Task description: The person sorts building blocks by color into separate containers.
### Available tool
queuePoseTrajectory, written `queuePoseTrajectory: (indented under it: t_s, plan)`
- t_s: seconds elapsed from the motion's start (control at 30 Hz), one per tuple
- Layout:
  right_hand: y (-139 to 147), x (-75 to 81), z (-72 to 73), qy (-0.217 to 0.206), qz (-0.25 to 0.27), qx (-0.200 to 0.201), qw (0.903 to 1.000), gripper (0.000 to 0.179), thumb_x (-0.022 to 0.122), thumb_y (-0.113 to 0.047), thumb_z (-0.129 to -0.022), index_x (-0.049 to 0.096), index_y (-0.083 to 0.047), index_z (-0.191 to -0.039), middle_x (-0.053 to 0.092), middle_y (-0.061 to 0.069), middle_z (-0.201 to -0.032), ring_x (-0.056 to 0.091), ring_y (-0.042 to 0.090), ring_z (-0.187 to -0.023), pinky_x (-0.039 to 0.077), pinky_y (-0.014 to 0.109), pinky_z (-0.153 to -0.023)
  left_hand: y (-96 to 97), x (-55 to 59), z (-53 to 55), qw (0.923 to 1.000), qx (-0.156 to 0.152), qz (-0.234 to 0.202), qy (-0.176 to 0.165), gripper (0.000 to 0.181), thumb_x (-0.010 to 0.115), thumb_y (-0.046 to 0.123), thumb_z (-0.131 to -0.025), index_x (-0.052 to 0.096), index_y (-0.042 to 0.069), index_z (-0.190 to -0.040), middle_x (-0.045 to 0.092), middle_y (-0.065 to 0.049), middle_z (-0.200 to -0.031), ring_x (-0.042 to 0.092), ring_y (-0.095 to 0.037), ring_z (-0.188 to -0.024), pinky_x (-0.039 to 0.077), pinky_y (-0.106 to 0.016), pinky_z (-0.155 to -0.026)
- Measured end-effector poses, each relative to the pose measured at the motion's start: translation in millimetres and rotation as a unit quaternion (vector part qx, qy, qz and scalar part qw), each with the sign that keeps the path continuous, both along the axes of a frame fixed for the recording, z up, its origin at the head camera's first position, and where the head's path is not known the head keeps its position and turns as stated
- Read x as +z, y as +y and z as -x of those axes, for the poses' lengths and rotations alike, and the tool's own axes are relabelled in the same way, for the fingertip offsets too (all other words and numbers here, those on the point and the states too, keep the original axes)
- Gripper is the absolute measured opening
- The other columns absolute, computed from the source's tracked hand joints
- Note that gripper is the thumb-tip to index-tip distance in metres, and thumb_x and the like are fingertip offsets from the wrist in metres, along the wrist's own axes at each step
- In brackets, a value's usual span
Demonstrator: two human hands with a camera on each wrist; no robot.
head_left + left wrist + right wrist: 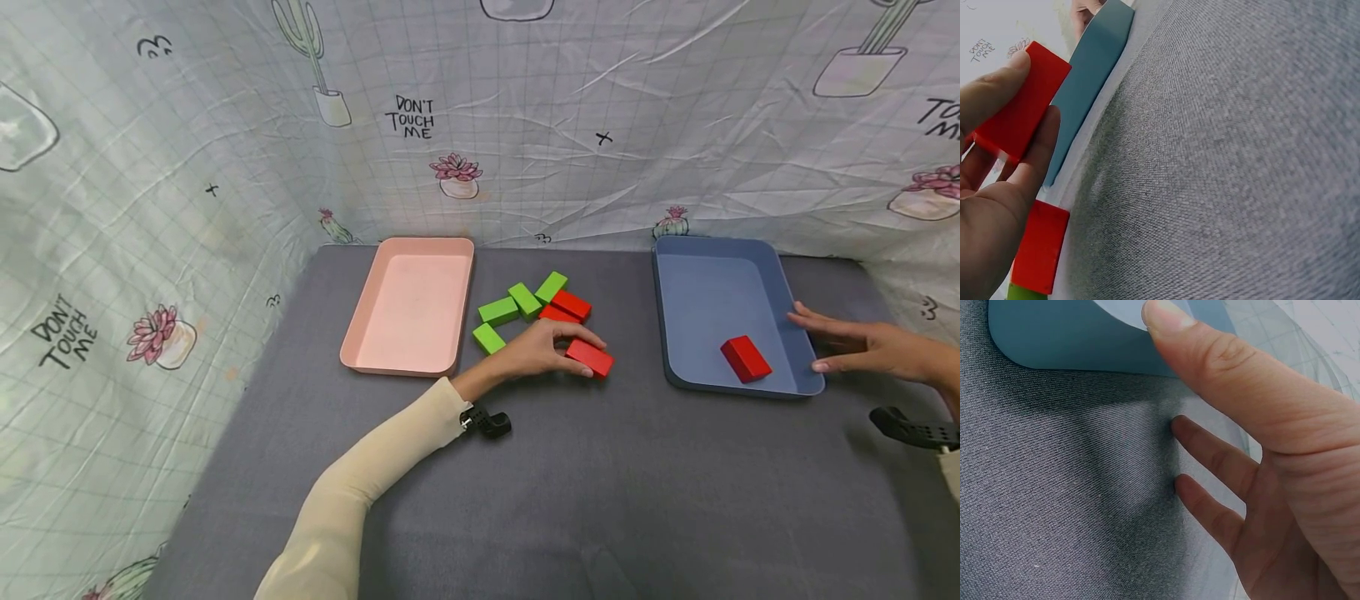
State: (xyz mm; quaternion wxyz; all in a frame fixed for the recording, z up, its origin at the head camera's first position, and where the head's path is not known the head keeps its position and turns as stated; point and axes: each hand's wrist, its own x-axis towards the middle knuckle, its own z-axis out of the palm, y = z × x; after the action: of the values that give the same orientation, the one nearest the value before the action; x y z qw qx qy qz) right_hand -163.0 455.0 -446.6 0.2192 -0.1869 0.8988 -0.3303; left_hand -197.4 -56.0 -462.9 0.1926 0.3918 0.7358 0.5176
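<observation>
My left hand [536,348] pinches a red rectangular block [590,357] between thumb and fingers, close over the grey table. In the left wrist view the thumb presses one face of that block while the fingers curl round the other side. At the right edge of the blue tray [720,287], my right hand [877,346] has its fingers spread and the thumb at the rim. Another red block [746,359] lies inside this tray, toward its front. Behind the left hand, two red blocks [572,305] lie near each other, one partly hidden.
Several green blocks [498,311] lie grouped left of and behind the red ones. A pink tray [420,292] with a bare floor stands to their left. Patterned cloth [540,175] hangs along the back and left side of the grey table [570,483].
</observation>
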Motion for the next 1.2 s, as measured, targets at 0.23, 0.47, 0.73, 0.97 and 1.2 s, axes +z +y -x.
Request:
queuePoseTrajectory:
  t_s: [0.23,0.47,0.73,0.97,1.2]
  plan:
    - [-1.1,-0.6,-0.8,0.007,0.003,0.002,1.0,0.082,0.064,-0.005,-0.098,0.015,-0.011,-0.164,0.001,-0.043,-0.15,0.011,-0.034,-0.12,0.015,-0.005,-0.09,0.3,1.4,0.6,1.0,0.002,-0.008,-0.002,0.04,0.087,0.012,-0.082,0.075,0.01,-0.12,0.072,0.002,-0.111,0.057,-0.009,-0.084,0.05,-0.023,-0.07]
    - [-1.5,0.4,-0.1,0.004,-0.001,-0.001,1.0,0.082,0.065,-0.006,-0.098,0.015,-0.011,-0.164,0.001,-0.044,-0.148,0.012,-0.034,-0.118,0.015,-0.006,-0.09,1.8,1.2,-0.2,0.9998,0.008,-0.015,-0.01,0.038,0.086,0.01,-0.082,0.076,0.008,-0.118,0.072,0.0,-0.109,0.06,-0.01,-0.084,0.05,-0.023,-0.07]
    - [-2.7,-0.6,-0.9,0.002,-0.002,-0.003,1.0,0.082,0.064,-0.006,-0.099,0.015,-0.013,-0.164,-0.001,-0.041,-0.151,0.012,-0.034,-0.118,0.015,-0.006,-0.089,2.5,2.0,0.0,0.9997,0.012,-0.01,0.021,0.038,0.087,0.012,-0.082,0.076,0.009,-0.118,0.073,0.002,-0.108,0.057,-0.01,-0.085,0.048,-0.023,-0.069]
    - [-3.6,0.8,-1.9,0.002,-0.004,-0.004,1.0,0.082,0.063,-0.006,-0.099,0.014,-0.012,-0.164,0.0,-0.043,-0.149,0.012,-0.034,-0.118,0.016,-0.005,-0.09,4.8,2.8,0.3,0.9995,0.023,-0.007,0.022,0.038,0.087,0.015,-0.082,0.077,0.011,-0.118,0.075,0.002,-0.111,0.058,-0.01,-0.088,0.049,-0.023,-0.07]
    - [-4.5,-0.5,-2.3,0.008,-0.008,-0.006,0.9999,0.083,0.063,-0.003,-0.099,0.014,-0.016,-0.165,0.001,-0.044,-0.148,0.012,-0.034,-0.118,0.013,-0.006,-0.089,10.6,5.4,-0.6,0.9988,0.035,-0.001,0.035,0.038,0.088,0.018,-0.082,0.077,0.013,-0.118,0.075,0.002,-0.111,0.06,-0.008,-0.092,0.049,-0.022,-0.071]
